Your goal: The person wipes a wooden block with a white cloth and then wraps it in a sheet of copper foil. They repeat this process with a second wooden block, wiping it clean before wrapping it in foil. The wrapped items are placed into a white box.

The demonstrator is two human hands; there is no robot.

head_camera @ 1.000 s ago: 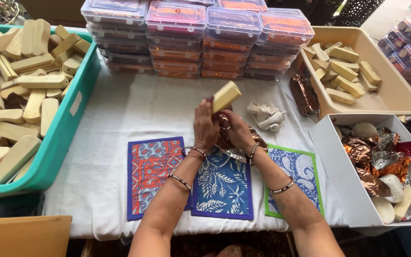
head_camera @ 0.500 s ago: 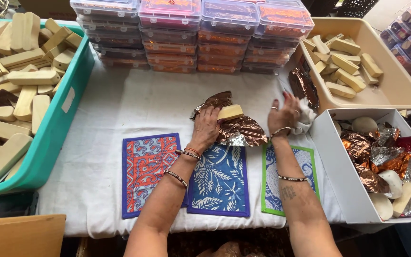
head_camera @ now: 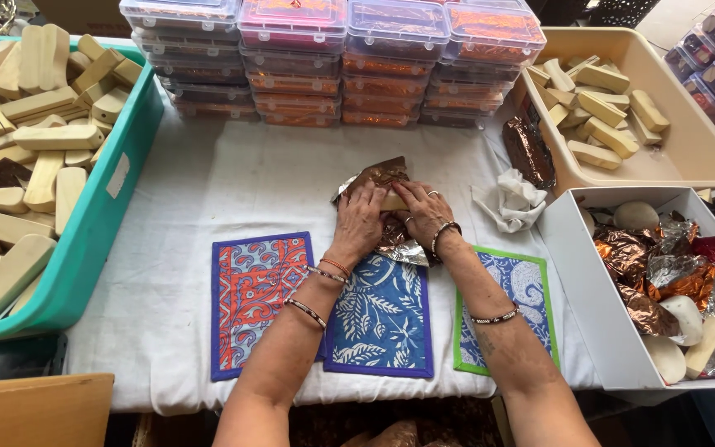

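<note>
Head view, looking down on a table w/ white cloth point(head_camera: 208, 199). Centre of frame: left hand point(head_camera: 359, 222) and right hand point(head_camera: 424, 212) lie side by side, palms down, fingers curled over a small pale wooden block point(head_camera: 392, 201) resting on a crumpled sheet of copper-coloured foil point(head_camera: 378, 175); both hands press foil against the block, so each is closed on block and foil together, though only a sliver of the wood shows between the thumbs. Foil's silver underside point(head_camera: 403, 251) shows just below the hands. Below centre: three patterned cloth mats in a row, i.e. red-and-blue mat point(head_camera: 260, 298) at left, blue leaf-print mat point(head_camera: 382, 319) in the middle under the forearms, blue mat w/ green border point(head_camera: 516, 306) at right. Left edge: teal plastic bin point(head_camera: 101, 240) heaped w/ bare wooden blocks. Top centre: stacked clear plastic boxes point(head_camera: 333, 62), pink and purple lids, orange-coloured contents. Upper right: beige tray point(head_camera: 688, 149) w/ more wooden blocks, a brown foil sheet point(head_camera: 528, 151) hanging over its near-left rim. Just right of the hands: crumpled white cloth point(head_camera: 506, 203). Lower right: white cardboard box point(head_camera: 577, 298) holding foil-wrapped pieces in copper, silver and red, plus some pale rounded pieces. Lower left corner: a wooden board edge point(head_camera: 35, 410).
</note>
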